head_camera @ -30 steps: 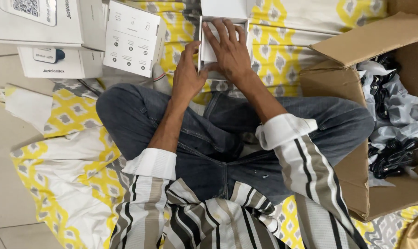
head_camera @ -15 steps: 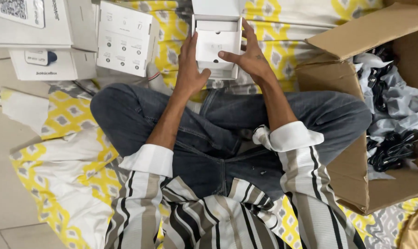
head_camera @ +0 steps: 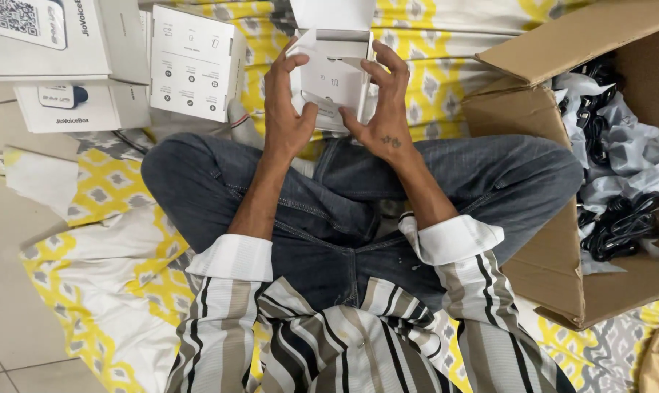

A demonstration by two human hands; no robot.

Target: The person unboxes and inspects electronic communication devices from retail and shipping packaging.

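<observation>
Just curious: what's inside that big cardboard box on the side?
The cardboard box holds bundles of black cables mixed with clear plastic bags. Whatever lies beneath that top layer is covered. Neither the left hand nor the right hand reaches into it.

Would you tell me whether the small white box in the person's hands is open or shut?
Open: the small white box has its lid flap raised, held between both hands.

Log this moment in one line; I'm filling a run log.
left hand: grips small white box | right hand: grips same box | lid: open | cardboard carton: at right
</observation>
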